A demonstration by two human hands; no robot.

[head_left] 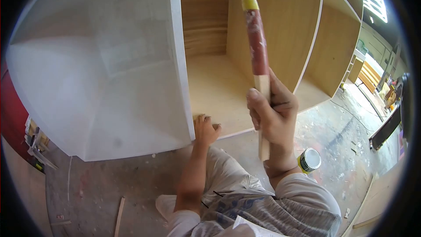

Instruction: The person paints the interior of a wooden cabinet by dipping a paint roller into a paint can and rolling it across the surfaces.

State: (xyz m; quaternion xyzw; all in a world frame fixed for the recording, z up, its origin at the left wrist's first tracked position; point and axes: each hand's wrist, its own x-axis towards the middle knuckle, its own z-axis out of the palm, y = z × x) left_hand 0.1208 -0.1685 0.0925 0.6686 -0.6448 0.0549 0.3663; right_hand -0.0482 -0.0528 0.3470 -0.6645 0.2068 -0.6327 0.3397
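My right hand (274, 109) is closed around the pale wooden end of a long handle (257, 44). The handle has a dark red grip with white smears, a yellow collar and a metal rod that runs out of view at the top. My left hand (206, 129) rests with its fingers apart on the lower front edge of an open wooden cabinet (215, 87), beside its white upright edge. To the left, the adjoining cabinet compartment (131, 101) is coated white inside. The far end of the tool is hidden.
An open can (310, 159) of whitish paint stands on the stained floor (324, 127), right of my knee. A wood strip (119, 217) lies at the lower left. At the right are a cable, a dark panel (386, 127) and workshop items. A red object (15, 105) is at the far left.
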